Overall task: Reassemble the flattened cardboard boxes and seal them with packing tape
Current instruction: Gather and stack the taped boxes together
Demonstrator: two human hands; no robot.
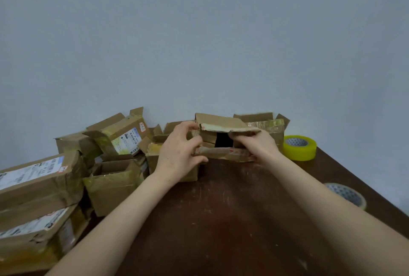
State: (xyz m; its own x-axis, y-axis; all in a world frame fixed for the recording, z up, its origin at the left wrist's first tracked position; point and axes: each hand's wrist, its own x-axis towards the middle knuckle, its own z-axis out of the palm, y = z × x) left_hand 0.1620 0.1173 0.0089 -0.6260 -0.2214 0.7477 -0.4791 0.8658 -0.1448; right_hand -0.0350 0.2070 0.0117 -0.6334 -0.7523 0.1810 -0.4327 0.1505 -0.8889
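My left hand (180,152) and right hand (260,145) keep a clamped grip on the small box (221,121); an uneven squeeze could tear its worn flaps.

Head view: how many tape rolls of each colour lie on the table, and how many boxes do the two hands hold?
yellow tape roll: 1
pale tape roll: 1
cardboard box held by left hand and right hand: 1
Total: 3
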